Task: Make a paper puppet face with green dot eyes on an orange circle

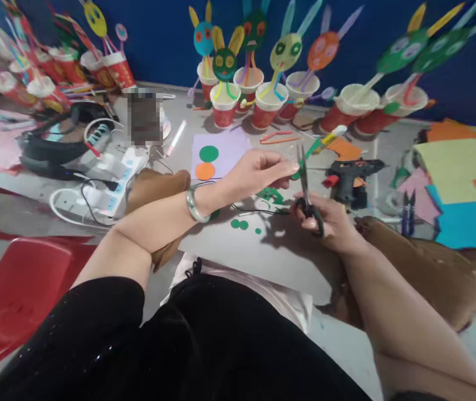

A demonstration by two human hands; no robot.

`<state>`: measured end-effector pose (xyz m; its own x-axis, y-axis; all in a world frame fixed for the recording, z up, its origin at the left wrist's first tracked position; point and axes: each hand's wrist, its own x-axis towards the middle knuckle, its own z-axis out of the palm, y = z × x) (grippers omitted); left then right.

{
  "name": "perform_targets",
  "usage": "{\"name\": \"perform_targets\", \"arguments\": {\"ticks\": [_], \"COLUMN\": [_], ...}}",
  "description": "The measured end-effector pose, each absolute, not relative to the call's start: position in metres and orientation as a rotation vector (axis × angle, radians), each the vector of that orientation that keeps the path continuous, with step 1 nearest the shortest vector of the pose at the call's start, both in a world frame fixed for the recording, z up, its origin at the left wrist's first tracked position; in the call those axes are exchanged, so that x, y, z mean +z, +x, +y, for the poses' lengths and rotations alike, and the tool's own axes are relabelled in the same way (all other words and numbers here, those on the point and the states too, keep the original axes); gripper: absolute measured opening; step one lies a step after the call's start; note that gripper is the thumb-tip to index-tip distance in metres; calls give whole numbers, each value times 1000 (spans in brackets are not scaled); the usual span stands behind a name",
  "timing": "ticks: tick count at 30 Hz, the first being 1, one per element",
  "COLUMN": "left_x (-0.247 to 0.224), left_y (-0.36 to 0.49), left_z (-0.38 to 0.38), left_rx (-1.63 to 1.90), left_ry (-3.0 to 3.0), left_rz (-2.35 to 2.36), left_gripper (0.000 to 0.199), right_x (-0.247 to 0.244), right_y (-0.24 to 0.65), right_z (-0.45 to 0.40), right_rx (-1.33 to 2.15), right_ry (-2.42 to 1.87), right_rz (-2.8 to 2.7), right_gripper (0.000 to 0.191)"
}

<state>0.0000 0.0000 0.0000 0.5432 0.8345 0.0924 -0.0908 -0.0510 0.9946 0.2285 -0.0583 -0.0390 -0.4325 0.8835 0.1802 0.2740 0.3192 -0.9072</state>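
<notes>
My left hand (263, 170), with a bangle on its wrist, pinches a small piece of green paper (296, 175) between thumb and fingers. Around the handles of the scissors (304, 186) the fingers of my right hand (329, 220) are wrapped. The blades point up and away, right beside the green paper; whether they touch it I cannot tell. Below my hands, small green paper circles (240, 224) and green scraps (271, 195) lie on the table. Left of them, a larger green circle (209, 153) and an orange circle (205, 171) rest on lilac paper (233, 143).
Red paper cups (269, 106) with rabbit-like paper figures line the back. A black glue gun (350, 178), pliers (408, 214) and coloured paper (467, 223) lie to the right. At left are a power strip (124, 181) and a red chair (29, 273).
</notes>
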Motion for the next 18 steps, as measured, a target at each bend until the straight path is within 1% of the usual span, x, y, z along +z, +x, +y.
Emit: {"name": "perform_targets", "arguments": {"ticks": [9, 13, 18], "left_x": [-12, -10, -5], "left_y": [5, 3, 3], "left_z": [5, 4, 3], "left_rx": [816, 804, 775], "left_ry": [1428, 1460, 1443], "left_rz": [586, 574, 595], "left_gripper": [54, 50, 51], "right_x": [-38, -39, -39], "right_y": [228, 229, 230], "right_z": [-58, -58, -58], "right_rx": [1108, 1099, 1100], "right_ry": [-1068, -1069, -1092], "right_rz": [-1917, -1947, -1940], "right_gripper": [75, 74, 75]}}
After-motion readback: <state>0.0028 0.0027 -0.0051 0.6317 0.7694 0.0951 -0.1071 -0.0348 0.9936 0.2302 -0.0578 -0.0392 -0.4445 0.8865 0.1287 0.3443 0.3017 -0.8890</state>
